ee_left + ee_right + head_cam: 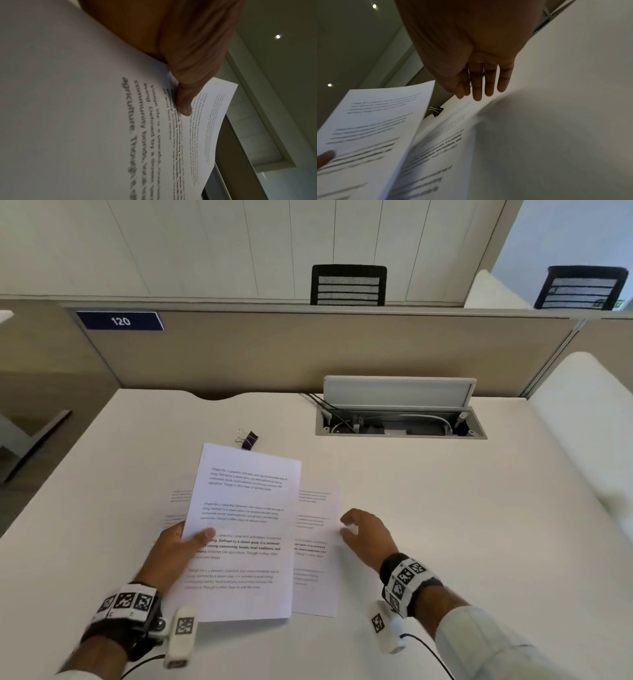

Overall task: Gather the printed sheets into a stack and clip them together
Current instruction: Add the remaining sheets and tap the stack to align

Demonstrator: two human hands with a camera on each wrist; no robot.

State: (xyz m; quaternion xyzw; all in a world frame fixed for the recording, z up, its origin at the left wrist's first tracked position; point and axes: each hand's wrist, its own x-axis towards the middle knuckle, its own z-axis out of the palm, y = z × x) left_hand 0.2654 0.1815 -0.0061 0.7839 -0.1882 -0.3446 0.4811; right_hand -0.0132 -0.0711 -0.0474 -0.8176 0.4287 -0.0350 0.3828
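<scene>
My left hand (186,542) pinches a printed sheet or thin stack (246,529) at its left edge, thumb on top, lifted above the white desk (445,508). The left wrist view shows the thumb (184,102) pressing on that held paper (85,108). A second printed sheet (317,556) lies flat on the desk to the right, and another sheet (178,501) peeks out at the left underneath. My right hand (356,529) hovers over the right sheet's edge with relaxed fingers (477,86), holding nothing. A black binder clip (247,438) lies just beyond the held paper (368,135), also visible as the clip (436,111).
An open cable hatch (400,419) with wires sits in the desk at the back right. A beige partition (308,354) with a "120" sign (120,321) closes off the far edge. Two black chairs stand beyond it.
</scene>
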